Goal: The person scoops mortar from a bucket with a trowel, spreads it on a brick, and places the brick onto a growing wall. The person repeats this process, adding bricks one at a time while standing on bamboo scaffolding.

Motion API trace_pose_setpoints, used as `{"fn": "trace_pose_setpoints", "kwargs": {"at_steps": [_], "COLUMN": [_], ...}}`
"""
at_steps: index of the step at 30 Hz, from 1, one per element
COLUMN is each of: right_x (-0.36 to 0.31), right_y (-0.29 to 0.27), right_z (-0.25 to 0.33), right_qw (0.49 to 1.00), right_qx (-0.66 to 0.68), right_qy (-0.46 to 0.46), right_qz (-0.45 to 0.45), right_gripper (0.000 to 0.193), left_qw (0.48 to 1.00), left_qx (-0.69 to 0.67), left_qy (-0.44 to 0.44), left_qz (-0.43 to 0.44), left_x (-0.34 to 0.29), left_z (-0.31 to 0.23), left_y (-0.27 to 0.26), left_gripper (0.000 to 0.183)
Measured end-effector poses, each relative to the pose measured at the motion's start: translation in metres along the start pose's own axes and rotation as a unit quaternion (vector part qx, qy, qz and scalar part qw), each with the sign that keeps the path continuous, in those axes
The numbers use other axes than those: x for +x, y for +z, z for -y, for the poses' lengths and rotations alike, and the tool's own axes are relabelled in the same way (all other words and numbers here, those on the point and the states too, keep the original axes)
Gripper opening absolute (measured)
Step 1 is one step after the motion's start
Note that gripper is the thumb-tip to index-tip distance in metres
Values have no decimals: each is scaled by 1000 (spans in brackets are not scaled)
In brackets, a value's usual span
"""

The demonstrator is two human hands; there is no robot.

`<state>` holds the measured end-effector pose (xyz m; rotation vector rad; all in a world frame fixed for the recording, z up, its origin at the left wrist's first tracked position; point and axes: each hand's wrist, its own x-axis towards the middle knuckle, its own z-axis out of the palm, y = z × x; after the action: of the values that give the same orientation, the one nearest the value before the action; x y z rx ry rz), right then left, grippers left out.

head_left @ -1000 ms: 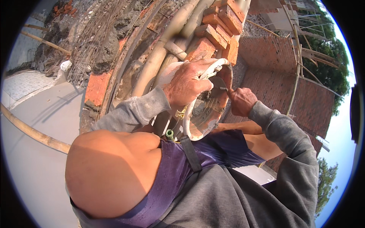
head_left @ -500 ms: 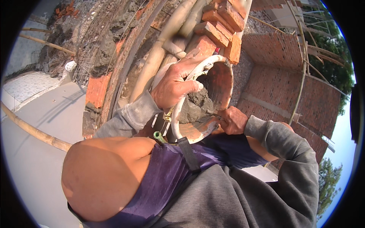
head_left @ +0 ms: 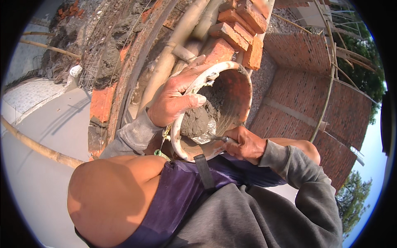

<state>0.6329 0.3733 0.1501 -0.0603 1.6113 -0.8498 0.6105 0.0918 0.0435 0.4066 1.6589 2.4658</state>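
A round bucket [head_left: 245,91] with a pale, mortar-crusted rim is tilted toward me, close to my lap. Grey wet mortar [head_left: 195,122] lies inside it. My left hand [head_left: 175,98] grips the bucket's left rim, its thumb over the edge and the fingers behind the wall. In my right hand [head_left: 244,144] is a trowel [head_left: 208,135], held by its handle at the near right of the bucket. The shiny metal blade shows against the mortar, partly sunk in it or hidden by it.
Several red bricks [head_left: 231,36] are stacked just beyond the bucket, beside bamboo poles [head_left: 171,51]. To the left runs a partly laid brick course [head_left: 101,103] with mortar and a string line. A brick wall [head_left: 297,93] stands at the right. A bamboo pole [head_left: 41,144] crosses the lower left.
The bucket has tipped and shifted slightly left and nearer, my left hand moving with it. My right hand has moved left, and the trowel's blade now shows in the mortar.
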Motion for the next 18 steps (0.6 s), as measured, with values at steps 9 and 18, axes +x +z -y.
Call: {"fn": "trace_pose_setpoints", "kwargs": {"at_steps": [9,18], "right_x": [-31,18], "right_y": [16,-3], "right_z": [49,52], "right_qw": [771,984], "right_qx": [636,-33], "right_qy": [23,175], "right_qz": [18,6], "right_gripper": [36,50], "left_qw": [990,989], "left_qx": [-87,-130], "left_qy": [-111,-64], "left_qz": [-13,14], "left_x": [-12,-8], "left_z": [-5,6], "left_y": [-30,-29], "left_gripper": [73,56]}}
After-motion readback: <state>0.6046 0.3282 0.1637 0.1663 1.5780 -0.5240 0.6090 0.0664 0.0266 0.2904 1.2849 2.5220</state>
